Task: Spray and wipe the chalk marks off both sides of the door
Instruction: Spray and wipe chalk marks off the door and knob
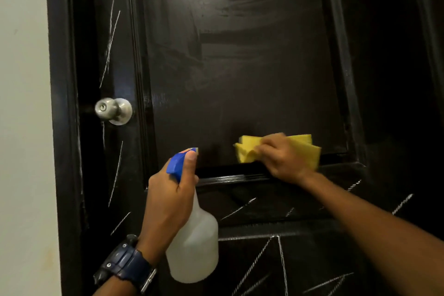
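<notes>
Right hand pressed flat over a folded yellow cloth, fingers curled round its top edge, holding it against the dark door at the bottom lip of the upper panel. Left hand wrapped round the neck of a clear spray bottle, thumb up along the blue trigger head, nozzle aimed at the door just left of the cloth. Upper panel above the cloth grip: smeared and streaky, no sharp chalk lines visible. Remaining chalk marks directly below the cloth grip, on the cross rail and the lower panel, mostly running diagonally from lower left to upper right; more long strokes well to the left of both grips, up and down the door's edge strip above and below the metal knob. Probably finishing the upper panel. Likely next: down, not sideways. Cloth hand nearer the rail marks, bottle hand nearer the lower panel and the edge strokes. Other side of the door not in view, so presumably much left to do.
</notes>
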